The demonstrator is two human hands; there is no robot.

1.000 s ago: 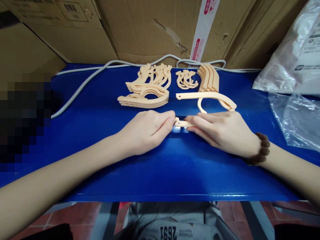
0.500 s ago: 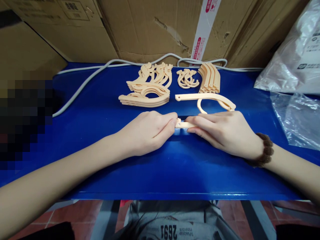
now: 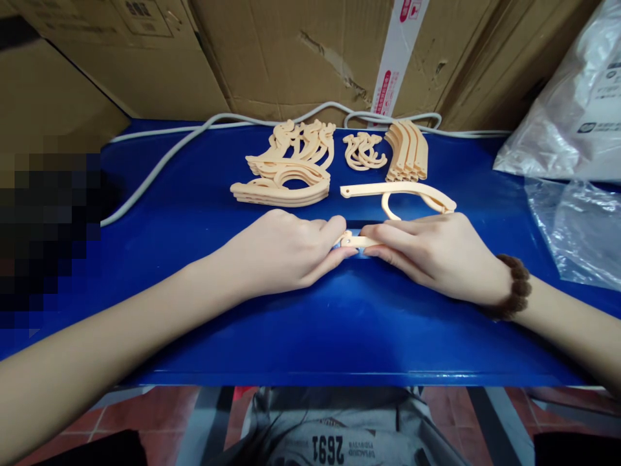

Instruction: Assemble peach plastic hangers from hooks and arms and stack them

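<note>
"Strip (image 3: 361, 241), pale and slim: how does it lie?"

"Nearly level, long axis running nine to three o'clock, with a small hole near its nine o'clock end."

"Which hand is nearer?"

"Neither by much; both touch it. The right hand (image 3: 431, 255) comes in from three o'clock and holds that end in a narrow pinch, thumb under, fingers over. The left hand (image 3: 281, 252) is at nine, thumb and forefinger closed to a narrow grip at the holed end. A bit of pale plastic shows there too, and I can't tell whether it is a separate part."

"And around the strip?"

"Close at one o'clock lies a long curved arm (image 3: 373, 189), its far end right by the right hand's knuckles; whether they touch, I can't tell. Folded frames (image 3: 281, 194) sit at ten, small hooks (image 3: 361, 152) at twelve, stacked arms (image 3: 407, 152) at one, beyond the curved arm."

"Edges?"

"The table (image 3: 315, 336) has its near edge at six, well apart from the strip, with blue surface between. The tighter side is one o'clock, by the curved arm."
</note>
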